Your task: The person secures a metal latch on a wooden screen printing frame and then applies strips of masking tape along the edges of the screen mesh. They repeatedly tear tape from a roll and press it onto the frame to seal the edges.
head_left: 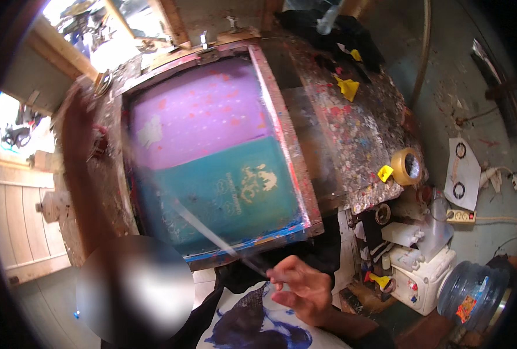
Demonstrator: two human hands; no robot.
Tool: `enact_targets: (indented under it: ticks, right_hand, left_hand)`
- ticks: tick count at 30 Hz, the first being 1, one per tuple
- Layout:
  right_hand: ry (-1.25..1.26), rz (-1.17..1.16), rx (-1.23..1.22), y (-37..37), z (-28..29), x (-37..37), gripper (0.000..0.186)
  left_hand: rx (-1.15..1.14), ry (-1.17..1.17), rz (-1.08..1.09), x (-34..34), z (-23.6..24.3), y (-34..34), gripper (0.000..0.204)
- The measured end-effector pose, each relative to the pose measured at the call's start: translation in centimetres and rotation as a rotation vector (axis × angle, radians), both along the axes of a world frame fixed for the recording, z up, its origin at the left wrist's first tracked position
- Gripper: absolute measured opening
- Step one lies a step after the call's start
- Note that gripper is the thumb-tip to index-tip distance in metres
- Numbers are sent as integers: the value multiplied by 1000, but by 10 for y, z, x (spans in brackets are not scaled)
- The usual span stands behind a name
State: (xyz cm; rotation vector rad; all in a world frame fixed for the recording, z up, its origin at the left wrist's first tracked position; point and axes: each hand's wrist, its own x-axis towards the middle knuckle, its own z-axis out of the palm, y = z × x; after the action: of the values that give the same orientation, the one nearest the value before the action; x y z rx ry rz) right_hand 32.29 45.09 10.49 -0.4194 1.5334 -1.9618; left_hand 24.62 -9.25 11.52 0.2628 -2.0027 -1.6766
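A wooden-framed printing screen lies on the table before me. Its mesh is purple in the far half and teal in the near half, with a pale floral pattern in the teal. At the near right edge my right hand pinches the end of a long translucent strip, which looks like clear tape. The strip slants up and left over the teal half, and its far end fades into blur. Beyond the screen's left side, my left hand is smeared by motion, so its fingers cannot be made out.
Right of the screen, the paint-spattered tabletop holds a tape roll and yellow scraps. Dark cloth lies at the back. At lower right are a white appliance, a blue water bottle and a power strip.
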Motion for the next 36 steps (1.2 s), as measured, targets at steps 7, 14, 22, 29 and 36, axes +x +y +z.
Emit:
enact_targets:
  ticks: [7,14,22,29,36]
  right_hand:
    - [-707,529,-298,1,-64,33,108]
    - [-845,621,-320,8,-77,40,124]
    - [-980,435,-524,16,-83,48,125]
    - [-897,200,-629,15,-89,43,115]
    - [-922,308,-766,-9,-90,23,109]
  left_hand:
    - [-60,-446,-113,-124,-94,101,18]
    - [-467,-353,-59,-145,-158,129,15]
    - [-319,-372,77,-138,-177,140,16]
    - [227,-76,91,-102,-84,130,16]
    - [-348,236,117,-39,111,134,30]
